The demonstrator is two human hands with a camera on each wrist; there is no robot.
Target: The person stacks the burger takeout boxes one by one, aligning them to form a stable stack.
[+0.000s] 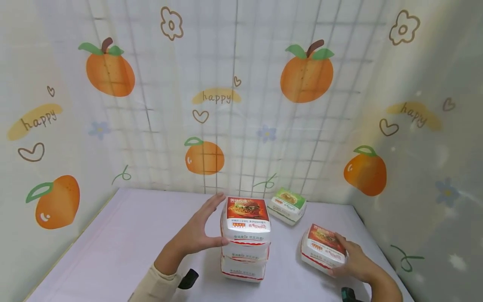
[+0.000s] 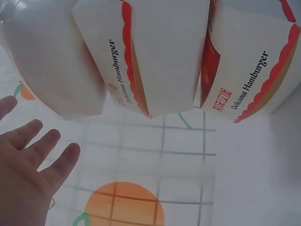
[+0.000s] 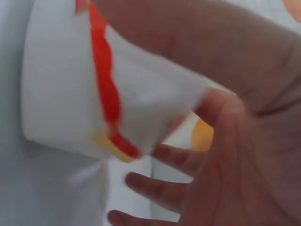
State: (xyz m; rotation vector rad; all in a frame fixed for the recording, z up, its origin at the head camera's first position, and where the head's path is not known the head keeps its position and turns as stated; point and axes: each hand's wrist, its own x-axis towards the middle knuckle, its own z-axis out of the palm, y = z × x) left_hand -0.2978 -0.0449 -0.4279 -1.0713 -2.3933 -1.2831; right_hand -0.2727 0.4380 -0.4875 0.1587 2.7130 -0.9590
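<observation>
Three white-and-red hamburger boxes (image 1: 246,235) stand stacked near the middle of the table, the top one showing a burger picture on its lid. My left hand (image 1: 196,230) is at the stack's left side, fingers spread and thumb tip right at the top box's near corner. In the left wrist view the fingers (image 2: 56,150) stand apart from the cartons. Farther right, my right hand (image 1: 354,260) holds another red hamburger box (image 1: 322,247) by its right side, thumb on the near side and fingers toward the far side. The right wrist view shows this box (image 3: 61,84) blurred.
A green-lidded hamburger box (image 1: 287,205) sits at the back, between the stack and the right-hand box. White curtains (image 1: 256,167) printed with oranges enclose the pale table (image 1: 113,251) at the back and sides, with a wire grid behind the rear one.
</observation>
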